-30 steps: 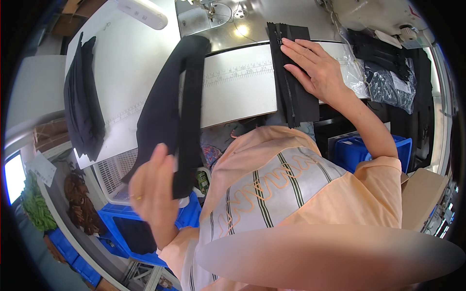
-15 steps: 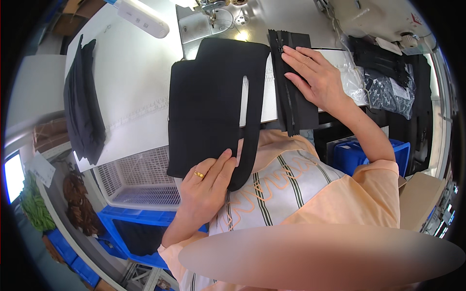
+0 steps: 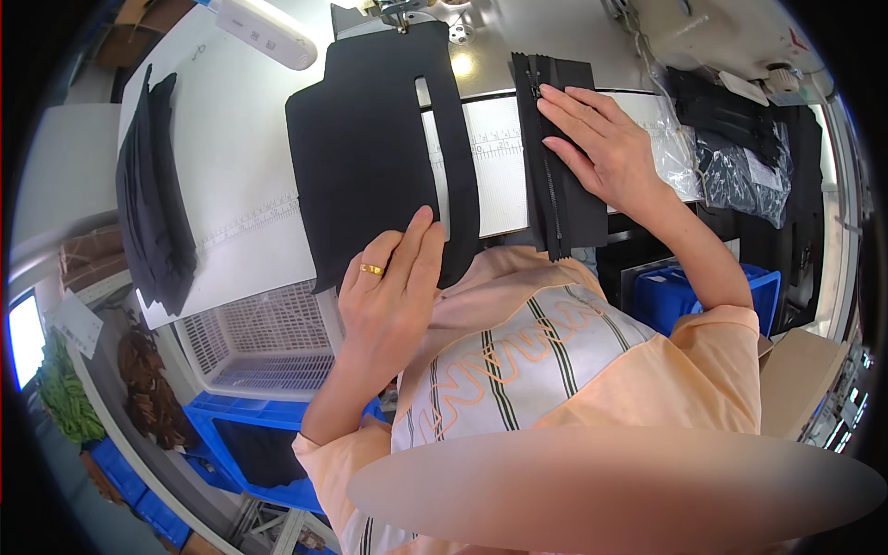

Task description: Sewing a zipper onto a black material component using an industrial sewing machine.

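A black fabric panel (image 3: pixel 361 139) with a long narrow slot lies over the white table, its far edge at the sewing machine's needle area (image 3: pixel 400 20). My left hand (image 3: pixel 393 277), with a ring on one finger, holds the panel's near edge. Its fingers press on top beside the slot, and the thumb is hidden beneath. To the right, a black zipper (image 3: pixel 552 185) lies along a dark fabric strip (image 3: pixel 581 199). My right hand (image 3: pixel 606 148) rests flat across them, fingers stretched out near the zipper's far end.
Dark fabric pieces (image 3: pixel 157 203) are stacked at the table's left. A white device (image 3: pixel 268 37) lies at the far left. Bagged black items (image 3: pixel 745 171) sit at the right. Below the table edge are a white basket (image 3: pixel 259 342) and a blue crate (image 3: pixel 250 407).
My left hand has slid the black panel away from me and slightly left, toward the sewing machine. Its near part no longer hangs as far over the table edge. My right hand stays on the zipper.
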Motion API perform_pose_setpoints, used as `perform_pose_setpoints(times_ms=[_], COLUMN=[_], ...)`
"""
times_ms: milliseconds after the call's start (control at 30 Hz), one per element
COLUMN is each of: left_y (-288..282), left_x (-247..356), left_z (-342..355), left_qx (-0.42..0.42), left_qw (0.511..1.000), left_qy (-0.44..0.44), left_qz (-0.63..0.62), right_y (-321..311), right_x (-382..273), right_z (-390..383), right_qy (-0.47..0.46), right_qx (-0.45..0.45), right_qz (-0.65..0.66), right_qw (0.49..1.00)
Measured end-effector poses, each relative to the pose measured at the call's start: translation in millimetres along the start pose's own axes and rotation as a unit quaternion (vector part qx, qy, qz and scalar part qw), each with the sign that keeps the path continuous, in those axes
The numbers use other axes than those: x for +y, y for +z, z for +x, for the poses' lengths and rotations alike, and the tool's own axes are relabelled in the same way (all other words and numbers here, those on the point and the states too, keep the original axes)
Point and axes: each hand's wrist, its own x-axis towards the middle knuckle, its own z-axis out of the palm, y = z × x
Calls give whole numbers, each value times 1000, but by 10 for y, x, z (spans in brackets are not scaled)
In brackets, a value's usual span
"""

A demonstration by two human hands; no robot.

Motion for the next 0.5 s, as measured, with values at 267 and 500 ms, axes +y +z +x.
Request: perform_pose_setpoints(times_ms=[267, 500], left_y=[152, 30], left_x=[46, 118], left_z=[102, -19], left_qx=[0, -77], left_qw=[1000, 997], left_qy=[-25, -12], left_qz=[-3, -12], right_y=[4, 10], right_x=[3, -14], right_z=[11, 33], right_qy=[-3, 2], right_qx=[1, -1], right_qz=[4, -4], right_qw=[1000, 1000])
